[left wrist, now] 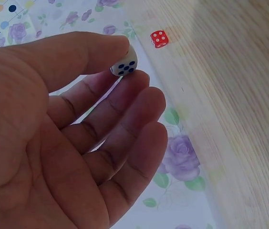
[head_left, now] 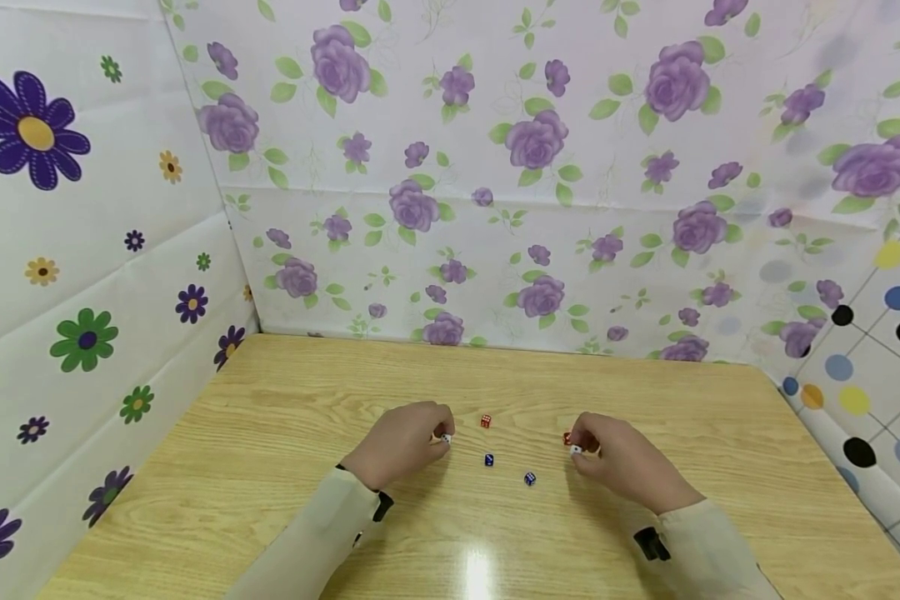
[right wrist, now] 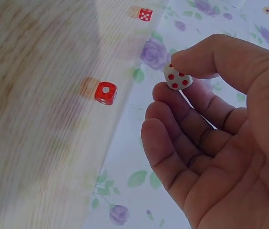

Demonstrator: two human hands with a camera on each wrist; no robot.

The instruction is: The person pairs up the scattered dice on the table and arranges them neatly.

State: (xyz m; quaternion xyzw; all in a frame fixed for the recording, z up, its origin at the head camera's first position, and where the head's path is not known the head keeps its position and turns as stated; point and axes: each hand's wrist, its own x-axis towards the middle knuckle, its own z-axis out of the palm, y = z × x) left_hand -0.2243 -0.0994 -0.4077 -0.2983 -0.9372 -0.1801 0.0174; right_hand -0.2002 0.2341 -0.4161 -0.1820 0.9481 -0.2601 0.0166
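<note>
My left hand pinches a white die with dark blue dots between thumb and fingertips. In my right hand, thumb and fingers pinch another white die, this one showing red dots. A red die lies on the table right beside the right fingertips, partly covered by them in the head view. Between the hands, a second red die lies farther back. Nearer to me are two blue dice, one blue die left of the other blue die.
The wood-grain table meets a wall covering with purple roses at its back edge. A flower-patterned sheet stands on the left, and a dotted sheet on the right.
</note>
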